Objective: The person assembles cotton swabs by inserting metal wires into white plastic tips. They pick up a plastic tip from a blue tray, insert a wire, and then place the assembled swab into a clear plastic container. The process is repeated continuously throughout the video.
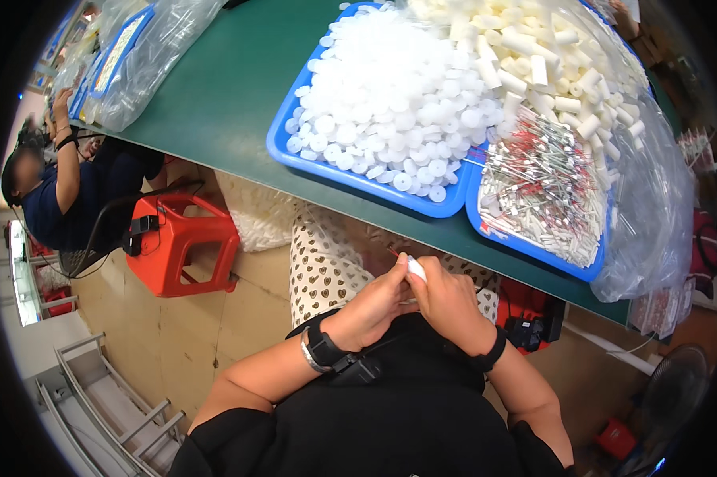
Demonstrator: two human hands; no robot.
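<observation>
Hands meet at lower centre: the left hand (372,306) and right hand (446,300) are both pinched shut on one small white tube (415,268) with a thin red-tipped pin. Judging by the heaped blue trays, plenty remains: white caps (390,95) upper centre, pins (537,179) and loose tubes (549,56) upper right. Clear plastic bags (148,56) lie upper left on the green surface (223,87).

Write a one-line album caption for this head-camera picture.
Both hands, left hand and right hand, pinch a small white tube below a green table.
</observation>
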